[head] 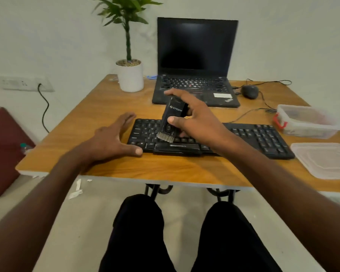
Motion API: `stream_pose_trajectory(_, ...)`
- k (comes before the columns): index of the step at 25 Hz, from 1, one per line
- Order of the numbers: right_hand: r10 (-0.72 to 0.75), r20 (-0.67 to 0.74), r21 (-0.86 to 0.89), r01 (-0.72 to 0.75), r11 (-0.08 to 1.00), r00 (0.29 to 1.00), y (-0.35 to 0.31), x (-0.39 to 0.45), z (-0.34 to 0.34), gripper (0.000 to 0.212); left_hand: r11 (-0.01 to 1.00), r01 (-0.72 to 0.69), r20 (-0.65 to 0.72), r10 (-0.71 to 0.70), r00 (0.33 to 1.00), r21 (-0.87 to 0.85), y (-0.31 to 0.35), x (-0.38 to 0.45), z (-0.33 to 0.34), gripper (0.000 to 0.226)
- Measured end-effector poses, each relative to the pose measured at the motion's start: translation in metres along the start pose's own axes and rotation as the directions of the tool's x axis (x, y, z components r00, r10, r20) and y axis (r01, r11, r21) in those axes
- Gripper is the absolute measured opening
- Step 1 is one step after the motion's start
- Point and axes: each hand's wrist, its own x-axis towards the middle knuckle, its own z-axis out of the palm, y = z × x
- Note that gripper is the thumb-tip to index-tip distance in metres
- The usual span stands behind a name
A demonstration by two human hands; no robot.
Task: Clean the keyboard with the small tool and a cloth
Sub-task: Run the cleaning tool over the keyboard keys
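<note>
1. The right hand [194,122] grips the small tool [172,118], a black brush block, thumb on its near face and fingers curled round the far side. Its pale bristles [165,137] point down at the left half of the keyboard [263,138]; I cannot tell whether they touch the keys.
2. The left hand [114,140] lies flat and relaxed on the surface [106,107] at 9 o'clock of the keyboard, thumb tip just beside the keyboard's near-left corner, holding nothing.
3. The keyboard sits at the middle of the surface, at 6 o'clock of the laptop [196,63]. A black oblong piece [177,149] rests on its near edge; it may be the tool's cover.
4. Handling, as a judgement: the tool looks light, rigid and smooth-sided, so a pinch across its body, well above the bristles, suits it. The bristles look soft and should flex between keys. The keyboard looks light enough to slide when brushed, so bracing its left end seems wise.
5. No cloth shows.
6. Writing: white lettering on the tool reads roughly "STRIFF", partly hidden by fingers. The laptop's palm rest carries a logo at its near-right corner, too blurred to read, and a white sticker.
7. At 3 o'clock of the keyboard stand a clear plastic box [304,122] and its lid [326,160].
</note>
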Motion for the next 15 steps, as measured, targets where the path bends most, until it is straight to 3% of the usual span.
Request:
stream_pose_trajectory(5, -0.111, 0.146, -0.045, 0.119, 0.992, 0.983, -0.014, 0.047, 0.054, 0.060, 0.990, -0.121, 0.108, 0.128, 0.986, -0.068, -0.006, 0.019, -0.006, 0.142)
stream_pose_trajectory(8, -0.167, 0.217, -0.117, 0.196, 0.974, 0.962, -0.018, 0.052, 0.071, 0.062, 0.991, -0.127, 0.096, 0.131, 0.987, -0.046, -0.014, 0.022, -0.007, 0.138)
stream_pose_trajectory(12, -0.168, 0.420, -0.434, 0.360, 0.826, 0.892, -0.034, 0.053, 0.053, 0.063, 0.992, -0.116, 0.064, 0.113, 0.991, 0.043, -0.016, 0.021, -0.007, 0.140)
stream_pose_trajectory(13, -0.169, 0.407, -0.485, 0.369, 0.793, 0.898, -0.038, 0.054, 0.051, 0.064, 0.995, -0.096, 0.065, 0.093, 0.994, 0.041, -0.018, 0.022, -0.007, 0.141)
stream_pose_trajectory(15, -0.251, 0.347, -0.423, 0.390, 0.818, 0.903, -0.040, 0.048, 0.061, 0.063, 0.998, -0.065, 0.068, 0.063, 0.996, 0.015, -0.020, 0.024, -0.006, 0.138)
